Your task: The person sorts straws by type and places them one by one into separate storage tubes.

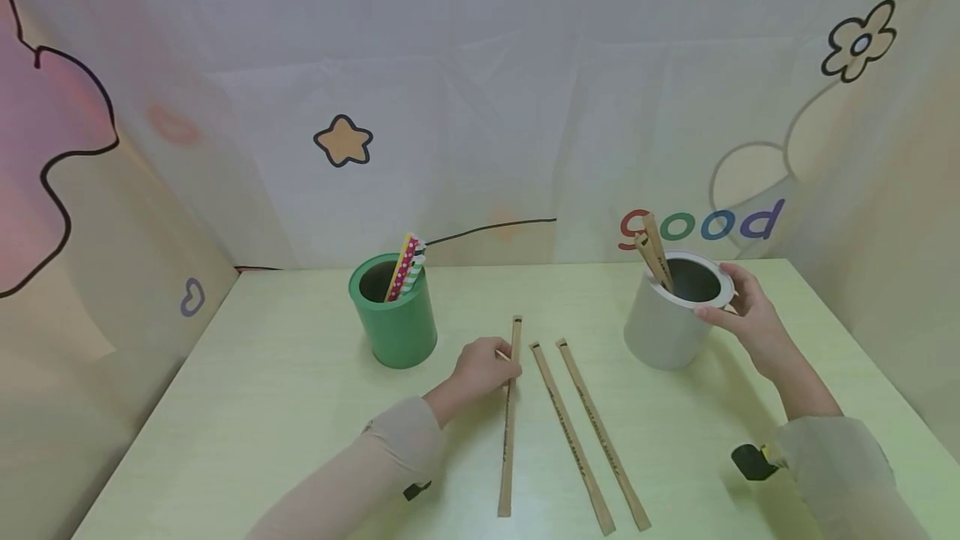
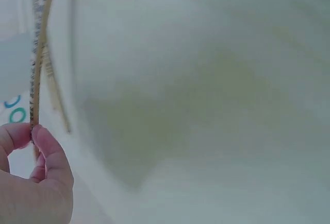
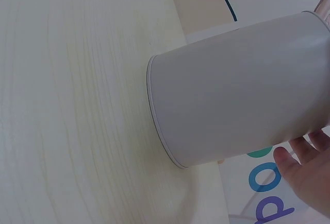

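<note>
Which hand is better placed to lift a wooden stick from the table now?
The left hand: it already pinches the leftmost wooden stick lying on the table. The right hand grips the rim of the white can.

The scene is seen by the head view from above and behind, facing forward and down over the table (image 1: 262, 407), with both cans and both hands taken in. The left hand (image 2: 31, 183) is viewed very closely by the left wrist view, along a stick (image 2: 36, 54). The white can (image 3: 242, 90) is filled in close by the right wrist view; it is shared with the head view.
</note>
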